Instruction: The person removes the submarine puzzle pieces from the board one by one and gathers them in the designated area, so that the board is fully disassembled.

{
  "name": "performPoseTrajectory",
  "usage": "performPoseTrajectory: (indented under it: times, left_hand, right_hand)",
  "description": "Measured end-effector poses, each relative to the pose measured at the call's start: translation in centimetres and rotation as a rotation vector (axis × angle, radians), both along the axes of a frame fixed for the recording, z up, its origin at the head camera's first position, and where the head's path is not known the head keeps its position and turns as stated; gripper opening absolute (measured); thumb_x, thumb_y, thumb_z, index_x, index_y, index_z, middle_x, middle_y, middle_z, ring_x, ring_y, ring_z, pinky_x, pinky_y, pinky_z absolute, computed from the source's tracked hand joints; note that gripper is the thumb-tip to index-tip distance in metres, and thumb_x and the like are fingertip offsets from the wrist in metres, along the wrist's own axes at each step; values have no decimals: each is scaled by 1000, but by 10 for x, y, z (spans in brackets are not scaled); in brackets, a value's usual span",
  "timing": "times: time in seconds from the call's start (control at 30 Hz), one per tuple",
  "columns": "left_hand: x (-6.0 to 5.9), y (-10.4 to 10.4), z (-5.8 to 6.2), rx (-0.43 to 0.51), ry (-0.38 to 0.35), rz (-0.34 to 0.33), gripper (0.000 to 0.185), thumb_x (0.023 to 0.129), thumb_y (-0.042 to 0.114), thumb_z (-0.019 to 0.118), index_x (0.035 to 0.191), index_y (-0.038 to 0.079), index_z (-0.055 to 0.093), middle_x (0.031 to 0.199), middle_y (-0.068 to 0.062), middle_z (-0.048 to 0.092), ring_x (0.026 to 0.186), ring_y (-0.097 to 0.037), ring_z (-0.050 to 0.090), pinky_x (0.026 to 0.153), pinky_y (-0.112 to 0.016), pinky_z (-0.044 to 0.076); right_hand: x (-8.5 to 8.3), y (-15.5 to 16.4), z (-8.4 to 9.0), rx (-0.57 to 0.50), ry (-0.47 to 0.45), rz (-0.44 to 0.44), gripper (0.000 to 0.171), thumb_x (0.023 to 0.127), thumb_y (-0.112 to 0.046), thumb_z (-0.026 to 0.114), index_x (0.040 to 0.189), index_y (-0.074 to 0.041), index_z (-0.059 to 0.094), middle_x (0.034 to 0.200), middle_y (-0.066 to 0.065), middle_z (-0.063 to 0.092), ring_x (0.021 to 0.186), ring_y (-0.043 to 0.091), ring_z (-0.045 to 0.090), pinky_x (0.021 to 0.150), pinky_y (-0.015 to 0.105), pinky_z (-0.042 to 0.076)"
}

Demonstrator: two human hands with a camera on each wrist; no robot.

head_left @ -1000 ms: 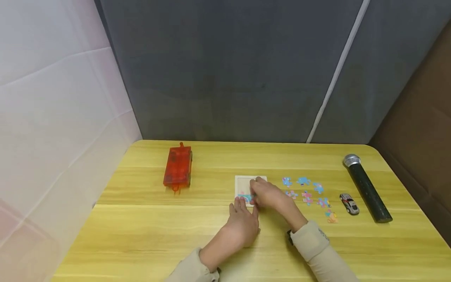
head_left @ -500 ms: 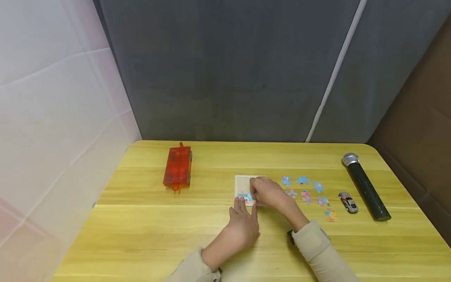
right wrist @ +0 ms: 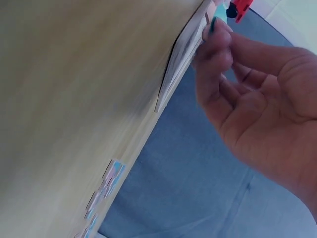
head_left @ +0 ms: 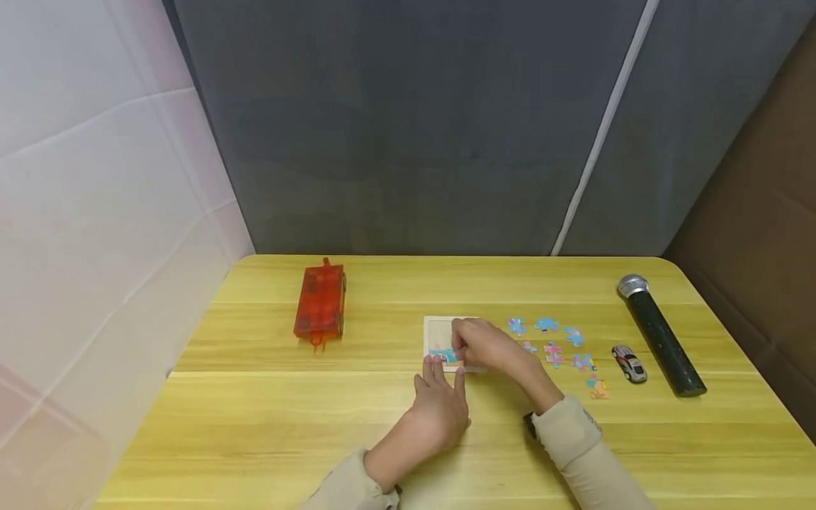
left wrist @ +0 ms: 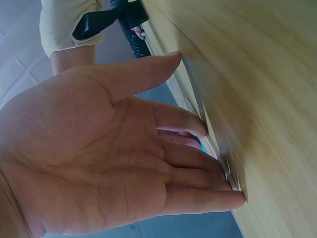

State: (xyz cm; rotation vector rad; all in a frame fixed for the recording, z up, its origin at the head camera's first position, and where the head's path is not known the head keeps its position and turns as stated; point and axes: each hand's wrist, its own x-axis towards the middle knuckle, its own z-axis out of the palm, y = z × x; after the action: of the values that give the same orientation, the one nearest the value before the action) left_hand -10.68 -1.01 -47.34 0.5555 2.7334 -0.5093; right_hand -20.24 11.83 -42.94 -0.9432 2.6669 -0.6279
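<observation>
A pale square puzzle tray (head_left: 438, 331) lies on the table, with teal and pink jigsaw pieces (head_left: 441, 353) fitted along its near side. My left hand (head_left: 437, 411) rests its fairly straight fingertips at the tray's near edge, palm down and thumb out to the side. From the right, my right hand (head_left: 489, 348) reaches over the tray and covers its right part. In the right wrist view its thumb and fingertips pinch a small teal puzzle piece (right wrist: 213, 25), mostly hidden by the fingers. The left wrist view shows the left fingers (left wrist: 198, 201) along the tray's edge.
Several loose jigsaw pieces (head_left: 554, 354) are spread right of the tray. Beyond them lie a toy car (head_left: 630, 364) and a black microphone (head_left: 663, 340). A translucent red toy cart (head_left: 320, 303) stands at the back left of the wooden table (head_left: 268, 439).
The right fingers have drawn together over the tray's near right part, showing more of the teal and orange picture beside them. The left hand has stayed almost in place.
</observation>
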Motion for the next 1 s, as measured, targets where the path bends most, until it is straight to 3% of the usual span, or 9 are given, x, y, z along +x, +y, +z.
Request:
performPoseTrajectory:
  times: [0.23,0.43,0.57,0.8,1.0]
  left_hand:
    - [-1,-2,-8,-12,22,-22,81,109,68,50,172,18,39,168,-30,43,157,-49,42,116,-50,55]
    - [-1,-1,-8,-24,41,-30,80,109,68,49,172,18,40,168,-29,44,156,-49,44,116,-49,55]
    - [-1,1,-4,-21,54,-16,80,109,67,51,172,19,41,168,-29,44,157,-48,44,117,-48,54]
    - [1,2,-1,30,44,23,77,109,64,55,171,19,42,169,-29,43,158,-48,42,119,-49,53]
    - [2,1,-3,34,51,19,77,108,65,55,170,19,43,168,-31,44,157,-49,43,118,-51,53]
  right_hand:
    - [-1,10,2,-97,-88,122,23,103,6,70,90,-8,57,80,0,62,67,5,49,65,19,45]
    - [-2,11,5,-103,-117,117,23,104,4,70,89,-8,57,79,-1,60,65,4,49,65,19,45]
    - [-7,30,17,-125,-202,126,21,104,4,69,90,-7,59,73,1,61,61,6,52,65,21,47]
    - [-7,97,43,-91,-470,16,21,102,10,67,86,-2,60,71,2,57,57,12,46,58,28,44]
    - [-9,126,42,-41,-546,-77,19,99,9,71,84,-1,63,75,5,62,58,15,49,60,31,46]
